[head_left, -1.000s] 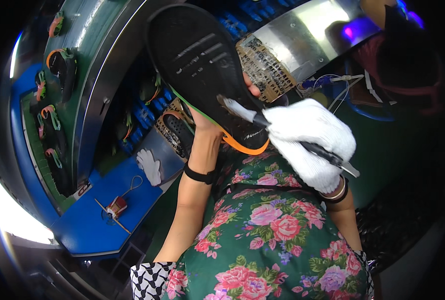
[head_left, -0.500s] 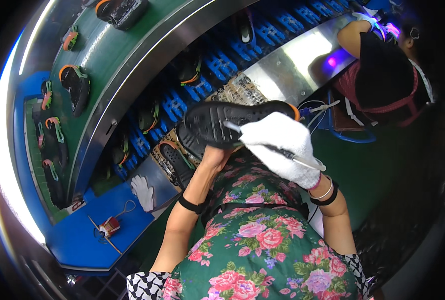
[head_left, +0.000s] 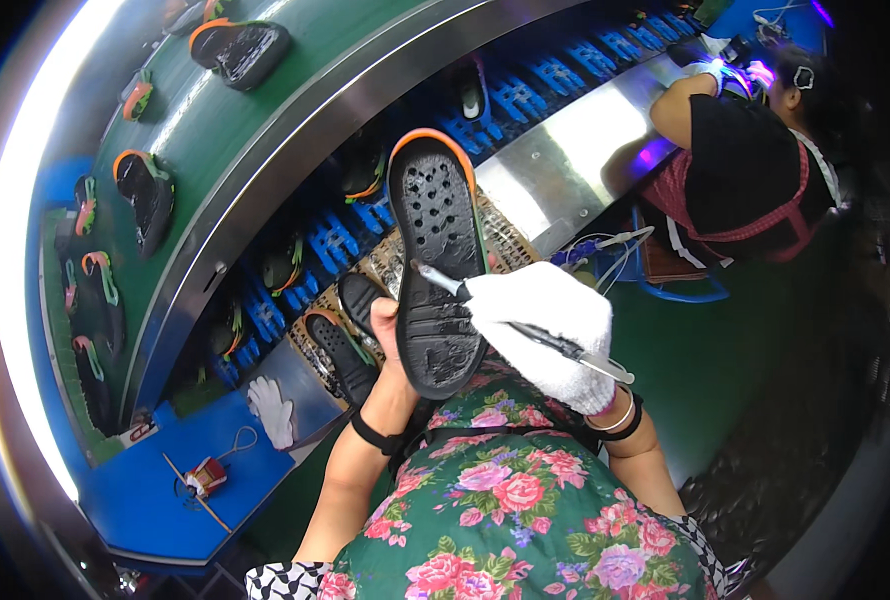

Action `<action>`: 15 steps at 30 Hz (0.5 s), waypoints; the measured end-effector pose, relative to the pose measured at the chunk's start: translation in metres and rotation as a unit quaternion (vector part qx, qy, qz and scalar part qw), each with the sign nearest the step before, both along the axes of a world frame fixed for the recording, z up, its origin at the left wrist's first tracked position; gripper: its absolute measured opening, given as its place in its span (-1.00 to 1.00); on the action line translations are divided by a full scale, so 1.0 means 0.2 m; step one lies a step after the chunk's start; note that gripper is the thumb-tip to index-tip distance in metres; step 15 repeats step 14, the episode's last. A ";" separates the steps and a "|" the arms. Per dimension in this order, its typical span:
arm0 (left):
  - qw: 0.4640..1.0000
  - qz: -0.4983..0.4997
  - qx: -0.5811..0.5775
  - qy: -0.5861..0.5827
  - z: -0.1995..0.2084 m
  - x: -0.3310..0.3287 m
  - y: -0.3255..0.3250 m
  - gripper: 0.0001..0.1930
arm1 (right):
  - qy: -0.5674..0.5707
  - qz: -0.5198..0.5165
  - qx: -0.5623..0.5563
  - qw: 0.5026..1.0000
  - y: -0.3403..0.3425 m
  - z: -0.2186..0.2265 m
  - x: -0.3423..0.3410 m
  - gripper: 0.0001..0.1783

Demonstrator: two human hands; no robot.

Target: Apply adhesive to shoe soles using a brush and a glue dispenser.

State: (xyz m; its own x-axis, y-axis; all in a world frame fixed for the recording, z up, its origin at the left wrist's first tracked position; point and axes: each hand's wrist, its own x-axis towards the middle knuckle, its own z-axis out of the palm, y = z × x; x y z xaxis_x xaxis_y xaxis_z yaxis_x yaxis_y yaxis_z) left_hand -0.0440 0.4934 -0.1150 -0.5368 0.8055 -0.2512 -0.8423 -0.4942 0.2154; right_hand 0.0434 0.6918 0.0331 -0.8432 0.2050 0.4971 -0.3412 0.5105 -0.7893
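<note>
My left hand grips a black shoe sole by its left edge. The sole stands lengthwise before me, orange-rimmed end away, with small holes in its far half and ridges in its near half. Most of my left fingers are hidden behind it. My right hand, in a white knit glove, is closed around a slim brush. The brush tip lies at the middle of the sole, close to its left edge. Just left of my left hand are another black sole and a holed sole with orange trim.
Cardboard lies on a metal ledge beside a rack of blue holders. Beyond it, a green conveyor carries several soles. A blue table at left holds a red spool-like item; a white glove lies nearby. A co-worker sits far right.
The sole has turned from lying crosswise to lengthwise, its orange-rimmed end swinging from the right to the far side. My right hand and brush have shifted slightly left and down.
</note>
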 end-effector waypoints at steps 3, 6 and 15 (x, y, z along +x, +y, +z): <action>0.994 -0.007 0.092 -0.050 0.27 0.03 0.16 0.03 | 0.002 0.010 -0.002 1.000 0.01 -0.03 0.01 -0.71; 0.996 0.027 0.033 -0.081 0.25 0.05 0.14 0.03 | 0.001 0.054 0.027 0.998 0.03 0.02 -0.01 -0.68; 0.980 0.000 0.167 -0.104 0.12 0.11 0.07 -0.11 | -0.014 0.077 0.008 0.997 -0.03 -0.20 -0.01 -0.29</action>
